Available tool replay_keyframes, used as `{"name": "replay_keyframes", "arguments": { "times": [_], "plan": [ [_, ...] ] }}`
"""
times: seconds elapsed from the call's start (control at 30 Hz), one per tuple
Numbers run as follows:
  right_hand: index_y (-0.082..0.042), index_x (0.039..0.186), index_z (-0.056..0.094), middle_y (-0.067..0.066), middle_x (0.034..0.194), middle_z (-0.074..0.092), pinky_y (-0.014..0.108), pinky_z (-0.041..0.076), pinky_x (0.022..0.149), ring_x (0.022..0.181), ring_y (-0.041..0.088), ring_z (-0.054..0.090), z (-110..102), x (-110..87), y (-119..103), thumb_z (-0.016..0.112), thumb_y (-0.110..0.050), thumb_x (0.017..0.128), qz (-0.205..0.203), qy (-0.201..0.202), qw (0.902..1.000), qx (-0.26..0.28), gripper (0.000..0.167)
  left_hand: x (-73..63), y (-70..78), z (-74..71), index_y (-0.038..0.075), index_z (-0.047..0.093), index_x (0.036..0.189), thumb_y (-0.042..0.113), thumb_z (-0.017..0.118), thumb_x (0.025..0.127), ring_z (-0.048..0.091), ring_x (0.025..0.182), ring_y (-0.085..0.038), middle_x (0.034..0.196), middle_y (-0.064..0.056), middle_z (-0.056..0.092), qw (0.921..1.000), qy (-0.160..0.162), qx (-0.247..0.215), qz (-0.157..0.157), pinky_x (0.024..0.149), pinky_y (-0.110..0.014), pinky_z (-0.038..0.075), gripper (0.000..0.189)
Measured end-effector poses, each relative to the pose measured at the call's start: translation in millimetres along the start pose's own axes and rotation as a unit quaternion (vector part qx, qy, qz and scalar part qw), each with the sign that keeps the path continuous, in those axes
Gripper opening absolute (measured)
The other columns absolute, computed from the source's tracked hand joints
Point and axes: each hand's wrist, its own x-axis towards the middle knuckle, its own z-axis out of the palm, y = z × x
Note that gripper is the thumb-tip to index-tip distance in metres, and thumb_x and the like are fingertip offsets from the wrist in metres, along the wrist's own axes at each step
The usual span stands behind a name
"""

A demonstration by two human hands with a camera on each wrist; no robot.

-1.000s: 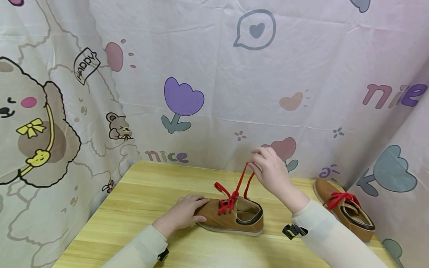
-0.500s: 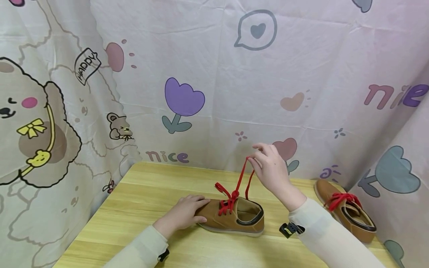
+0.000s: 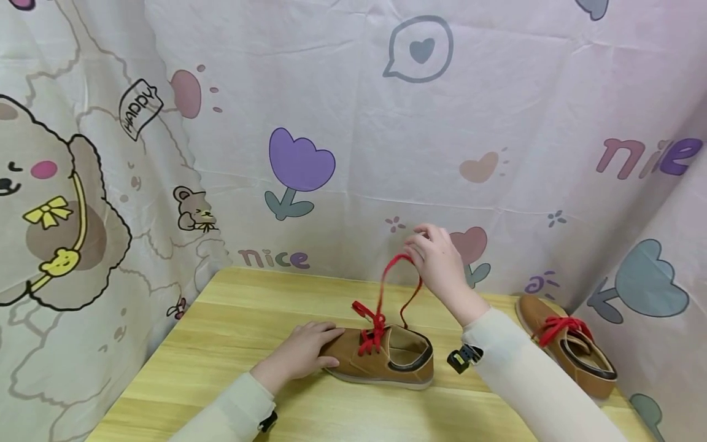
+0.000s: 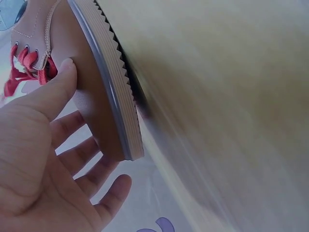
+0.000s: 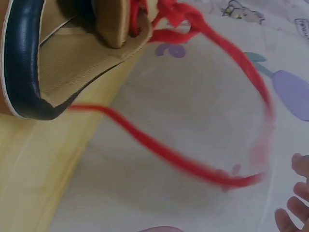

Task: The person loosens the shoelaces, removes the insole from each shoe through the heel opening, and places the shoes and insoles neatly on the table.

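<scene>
In the head view a brown shoe (image 3: pixel 353 362) stands on the table, toe to the left. My left hand (image 3: pixel 301 350) holds its toe, thumb on the near side and fingers over the far side. The left wrist view shows the left thumb (image 4: pixel 65 79) against the upper beside the red laces. A long red shoelace (image 5: pixel 164 152) arcs up from the shoe, blurred in the right wrist view. My right hand (image 3: pixel 439 261) is raised behind the shoe. A gap shows between its fingers (image 5: pixel 300 193) and the lace in the right wrist view.
A matching brown shoe (image 3: pixel 580 350) with a tied red lace sits at the table's right side. The wooden table (image 3: pixel 237 307) ends at a printed curtain (image 3: pixel 353 209) behind, with more curtain at both sides.
My right hand has risen and shifted slightly left, and let go of the lace. The lace, taut before, now bows in a loose arc. The left hand and shoe stay put.
</scene>
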Motion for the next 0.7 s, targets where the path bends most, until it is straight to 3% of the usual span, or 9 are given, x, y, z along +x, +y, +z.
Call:
{"name": "replay_keyframes", "arguments": {
  "times": [0.17, 0.5, 0.7],
  "plan": [
    [-0.011, 0.101, 0.075, 0.013, 0.122, 0.061, 0.049, 0.053, 0.076, 0.107, 0.035, 0.055, 9.9, -6.9, -0.4, 0.076, -0.012, 0.09, 0.001, -0.047, 0.9989, -0.002, 0.011, -0.3, -0.7, 0.3, 0.014, 0.054, 0.146, 0.046, 0.069, 0.091, 0.051, 0.129, -0.037, 0.144, -0.013, 0.054, 1.0, 0.003, 0.007, 0.002, 0.102, -0.057, 0.041, 0.065],
    [-0.011, 0.087, 0.074, 0.013, 0.115, 0.065, 0.044, 0.053, 0.082, 0.101, 0.033, 0.058, 18.4, -32.7, -12.4, 0.08, -0.012, 0.086, -0.086, -0.082, 0.9928, -0.017, 0.007, 0.1, -1.7, 0.4, 0.014, 0.055, 0.145, 0.045, 0.07, 0.091, 0.05, 0.129, -0.037, 0.144, -0.013, 0.054, 1.0, 0.004, 0.001, -0.001, 0.102, -0.057, 0.041, 0.065],
    [-0.015, 0.088, 0.075, 0.009, 0.118, 0.064, 0.043, 0.053, 0.085, 0.103, 0.029, 0.058, 20.2, -49.2, -20.8, 0.081, -0.014, 0.085, -0.093, -0.122, 0.9881, -0.007, 0.006, 0.8, -0.3, 1.0, 0.015, 0.055, 0.145, 0.046, 0.07, 0.091, 0.051, 0.129, -0.037, 0.144, -0.012, 0.054, 1.0, 0.001, 0.003, 0.0, 0.101, -0.056, 0.041, 0.065]
  ]
}}
